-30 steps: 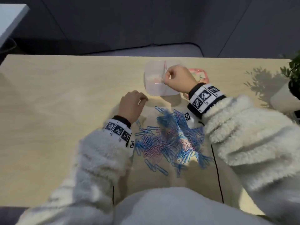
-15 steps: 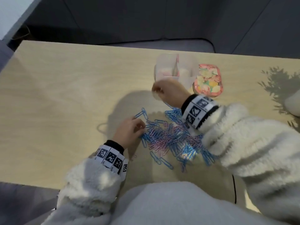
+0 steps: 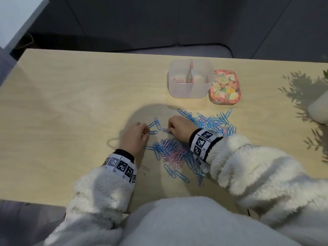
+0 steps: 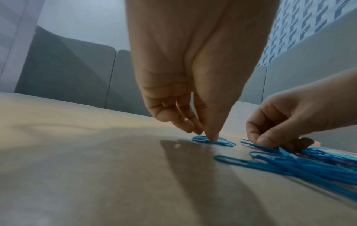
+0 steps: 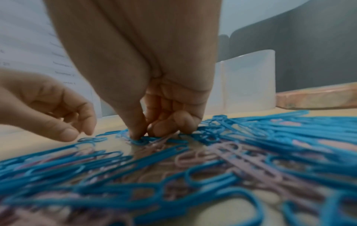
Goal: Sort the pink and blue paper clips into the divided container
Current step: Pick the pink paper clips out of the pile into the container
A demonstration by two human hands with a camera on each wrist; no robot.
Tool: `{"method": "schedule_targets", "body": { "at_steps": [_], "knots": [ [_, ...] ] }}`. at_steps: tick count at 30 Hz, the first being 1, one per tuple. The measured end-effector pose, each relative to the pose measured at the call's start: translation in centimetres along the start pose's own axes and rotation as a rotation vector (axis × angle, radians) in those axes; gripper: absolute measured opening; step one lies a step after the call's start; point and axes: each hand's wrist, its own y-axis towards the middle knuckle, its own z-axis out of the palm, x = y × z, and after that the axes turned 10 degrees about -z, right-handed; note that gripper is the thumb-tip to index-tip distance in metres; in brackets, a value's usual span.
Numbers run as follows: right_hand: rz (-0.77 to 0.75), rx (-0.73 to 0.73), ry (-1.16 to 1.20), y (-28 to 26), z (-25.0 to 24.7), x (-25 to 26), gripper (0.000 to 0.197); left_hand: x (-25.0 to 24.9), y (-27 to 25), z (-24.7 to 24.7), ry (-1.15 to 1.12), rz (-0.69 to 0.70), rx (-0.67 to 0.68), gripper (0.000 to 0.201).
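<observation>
Mixed pile of pink and blue paper clips [image 3: 179, 153] spread across the near middle of the wooden table [image 3: 71, 96], thinning into a mostly blue scatter toward the far right. A few loose blue clips [image 3: 154, 126] set apart at the pile's far-left edge, and one lone pink clip [image 3: 145, 168] lying beside the left wrist.

Beyond the pile, well apart from it, the translucent divided container [image 3: 190, 89], upright, split by a central wall. Something pink lying in its left compartment; contents of the right compartment too pale to tell. Touching its right side, a floral lid [image 3: 225, 89] lying flat.

Left hand [image 3: 134, 137] down on the table at the loose blue clips, thumb and fingertips [image 4: 212, 137] drawn close together and pressing one blue clip [image 4: 212, 141] against the wood. Right hand [image 3: 178, 128] just beside it at the pile's far edge, fingers curled, thumb and forefinger narrowed onto a clip [image 3: 166, 130] still lying on the table; blue and pink strands cross under those tips in the right wrist view, so the colour stays uncertain.

Compared with a second ago: right hand gone from above the container down to the pile's edge, and left hand forward from a loose fist near the pile to the separated blue clips. Container now uncovered in the head view.
</observation>
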Motion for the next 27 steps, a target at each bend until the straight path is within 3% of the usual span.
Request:
{"method": "schedule_targets", "body": {
  "at_steps": [3,6,8,11,15,17,20,23,27],
  "knots": [
    [0.005,-0.067,0.040,-0.3,-0.5,-0.5,0.021,-0.3,-0.7,0.4,-0.003,0.058,0.046,0.012],
    [0.008,-0.267,0.225,-0.9,-1.6,-1.2,0.010,-1.1,-0.9,1.3,0.017,0.111,0.111,0.017],
    [0.009,-0.381,0.363,-1.4,-2.5,-2.0,0.014,-1.8,-0.8,1.7,0.047,0.144,0.118,0.019],
    [0.079,-0.376,0.567,-2.7,-3.5,-2.9,0.022,-2.5,-0.5,2.2,0.097,0.188,0.113,0.017],
    [0.300,-0.350,0.917,-3.0,-3.1,-3.5,0.027,-2.8,-0.3,2.4,0.077,0.198,0.089,0.010],
    [0.241,-0.317,0.802,-3.1,-2.4,-3.8,0.020,-2.7,-0.2,2.1,0.061,0.197,0.074,0.006],
    [-0.055,-0.174,0.354,-3.6,-1.3,-3.4,0.009,-2.3,0.0,1.3,-0.065,0.130,0.057,0.008],
    [-0.115,-0.041,-0.053,-3.5,-0.8,-3.0,0.018,-1.8,0.3,0.5,-0.232,0.042,0.105,0.020],
    [-0.173,-0.021,-0.244,-3.6,-0.8,-2.7,0.018,-1.9,0.5,0.0,-0.524,-0.140,0.238,0.018]
  ]
}}
